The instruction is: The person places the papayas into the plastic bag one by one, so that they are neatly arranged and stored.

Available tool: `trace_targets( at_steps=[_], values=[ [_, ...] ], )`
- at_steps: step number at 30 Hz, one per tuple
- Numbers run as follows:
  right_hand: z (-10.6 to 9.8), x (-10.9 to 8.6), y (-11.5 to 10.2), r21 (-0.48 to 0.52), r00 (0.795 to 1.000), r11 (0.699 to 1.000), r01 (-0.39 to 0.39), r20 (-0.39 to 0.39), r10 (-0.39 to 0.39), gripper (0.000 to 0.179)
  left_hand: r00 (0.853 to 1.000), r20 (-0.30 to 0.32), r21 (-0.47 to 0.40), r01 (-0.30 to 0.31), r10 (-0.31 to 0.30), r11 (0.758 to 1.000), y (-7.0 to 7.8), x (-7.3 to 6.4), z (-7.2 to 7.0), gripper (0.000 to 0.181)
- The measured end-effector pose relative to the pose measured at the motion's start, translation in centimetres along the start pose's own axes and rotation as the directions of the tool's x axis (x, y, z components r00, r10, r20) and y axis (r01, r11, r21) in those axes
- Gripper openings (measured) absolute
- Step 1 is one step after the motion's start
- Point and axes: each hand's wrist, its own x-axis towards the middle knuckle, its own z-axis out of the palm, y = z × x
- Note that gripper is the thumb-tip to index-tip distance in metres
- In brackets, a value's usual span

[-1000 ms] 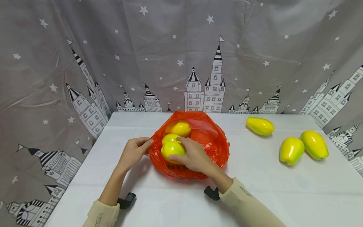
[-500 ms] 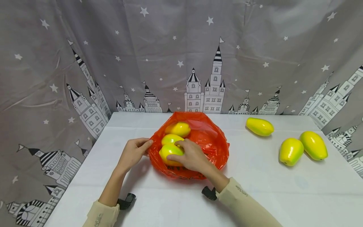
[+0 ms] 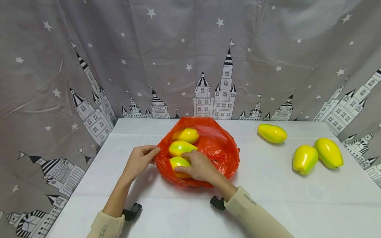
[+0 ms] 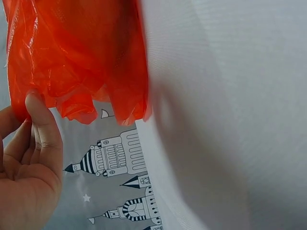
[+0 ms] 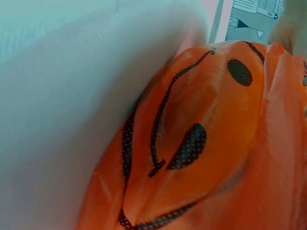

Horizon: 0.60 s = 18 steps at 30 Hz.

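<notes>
A red plastic bag (image 3: pixel 218 142) stands with its mouth wide open in the middle of the table. My left hand (image 3: pixel 138 162) pinches its left rim between thumb and fingers; the left wrist view shows the grip on the bag film (image 4: pixel 57 57) closely. Inside the bag, my right hand (image 3: pixel 200 166) holds a shiny yellow-green papaya (image 3: pixel 178 162) at the near left, thumb on the near side and fingers on the far side. Two more papayas lie behind it, a middle one (image 3: pixel 180 147) and a far one (image 3: pixel 186 135). The right wrist view shows the bag's black-printed outside (image 5: pixel 206 110).
To the right on the white table (image 3: pixel 262 188) lie three loose papayas: one at the back (image 3: pixel 272 133), a nearer one (image 3: pixel 305 159) and one at the far right (image 3: pixel 328 152). A grey curtain (image 3: pixel 166 59) with castles and stars hangs behind the table.
My right hand has sunk deeper into the bag with its papaya, showing more of the middle papaya. My left hand keeps its place on the rim.
</notes>
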Motion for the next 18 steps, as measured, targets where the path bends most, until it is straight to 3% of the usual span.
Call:
trace_targets(
  at_steps=[12,18],
  values=[
    [-1.2,-0.9,1.0,0.149,0.998,0.989,-0.008,0.069,-0.003,0.055,1.0,0.007,0.015,-0.002,0.002,1.0,0.0,0.1,-0.1,0.035],
    [-1.1,-1.2,1.1,0.166,0.997,0.986,0.013,0.07,-0.025,0.041,1.0,0.0,0.019,0.01,-0.01,1.0,0.0,0.1,-0.1,0.035]
  ],
)
